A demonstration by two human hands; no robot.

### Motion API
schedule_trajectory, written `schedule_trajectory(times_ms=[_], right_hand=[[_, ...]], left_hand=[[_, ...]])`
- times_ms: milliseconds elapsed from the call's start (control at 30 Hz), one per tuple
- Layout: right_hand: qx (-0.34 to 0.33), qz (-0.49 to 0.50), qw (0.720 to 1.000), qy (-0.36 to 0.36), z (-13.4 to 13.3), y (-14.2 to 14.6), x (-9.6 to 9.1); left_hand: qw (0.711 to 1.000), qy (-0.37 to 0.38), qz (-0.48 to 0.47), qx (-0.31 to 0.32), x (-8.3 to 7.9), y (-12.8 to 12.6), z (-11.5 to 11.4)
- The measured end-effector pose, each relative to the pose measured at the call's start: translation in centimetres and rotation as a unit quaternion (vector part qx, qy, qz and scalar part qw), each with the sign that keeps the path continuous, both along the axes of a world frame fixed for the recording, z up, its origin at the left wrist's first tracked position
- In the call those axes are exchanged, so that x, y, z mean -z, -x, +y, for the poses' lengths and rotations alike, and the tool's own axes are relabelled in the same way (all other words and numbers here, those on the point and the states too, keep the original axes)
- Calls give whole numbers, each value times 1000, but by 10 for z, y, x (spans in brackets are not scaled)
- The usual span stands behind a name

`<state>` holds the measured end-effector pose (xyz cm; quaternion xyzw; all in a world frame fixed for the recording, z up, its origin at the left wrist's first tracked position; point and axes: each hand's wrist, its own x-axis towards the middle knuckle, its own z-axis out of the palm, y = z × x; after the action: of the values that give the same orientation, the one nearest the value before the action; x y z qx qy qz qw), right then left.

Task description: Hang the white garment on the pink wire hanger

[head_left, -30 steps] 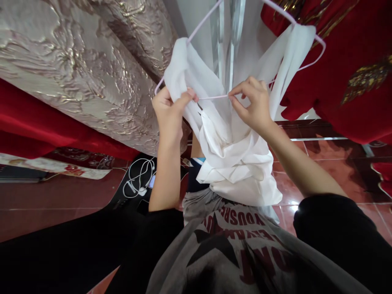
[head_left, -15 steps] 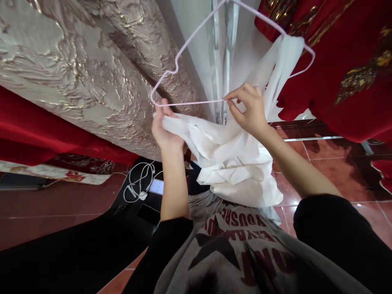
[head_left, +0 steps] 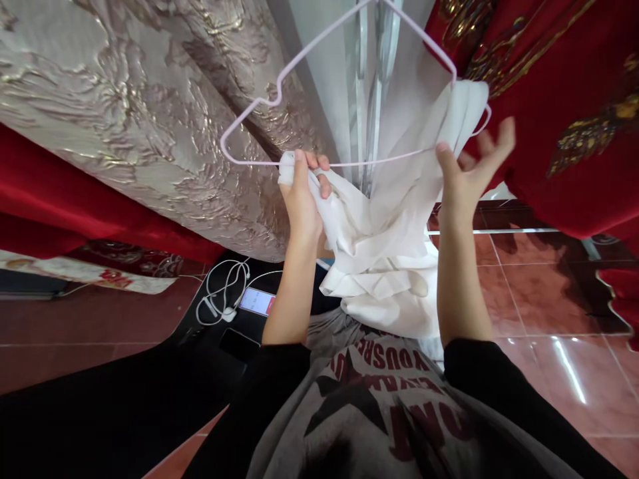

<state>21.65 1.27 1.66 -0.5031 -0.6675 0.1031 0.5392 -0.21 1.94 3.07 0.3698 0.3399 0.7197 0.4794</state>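
A pale pink clothes hanger (head_left: 319, 40) spans the upper middle, its top cut off by the upper edge. One shoulder of a white garment (head_left: 379, 266) is draped over the hanger's right end, and the rest falls in folds to my lap. My left hand (head_left: 307, 199) grips the garment's other shoulder against the hanger's bottom bar, thumb in front, fingertips showing behind. On the right, my right hand (head_left: 469, 169) has its fingers spread beside the draped cloth. Its thumb meets the edge of the cloth by the bar; I see nothing held in it.
Embossed beige fabric (head_left: 124, 120) hangs at left, red fabric with gold trim (head_left: 559, 80) at right. A lit phone (head_left: 257, 301), white earphones (head_left: 219, 293) and a dark phone (head_left: 239, 344) lie on a black surface (head_left: 124, 399) beside me. Red tiles (head_left: 539, 299) cover the floor.
My left hand has moved right and brought the garment's left shoulder up onto the bottom bar. My right hand has let go of the bar, shifted right and spread its fingers.
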Motion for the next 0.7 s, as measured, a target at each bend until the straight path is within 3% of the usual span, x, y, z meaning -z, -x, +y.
schedule_trajectory(times_ms=[233,367,500,700], right_hand=[[157,138,978,20,-1,2,12],[139,187,972,19,-4,8,6],[44,267,961,47,-2,10,-23],[-33,372,923,93,23,-12,-102]], left_hand=[[999,-23,18,-25,3,0,1],[999,-30,26,-25,7,4,6],[999,-26,23,-23,8,6,8],[1000,4,16,4,0,9,2]])
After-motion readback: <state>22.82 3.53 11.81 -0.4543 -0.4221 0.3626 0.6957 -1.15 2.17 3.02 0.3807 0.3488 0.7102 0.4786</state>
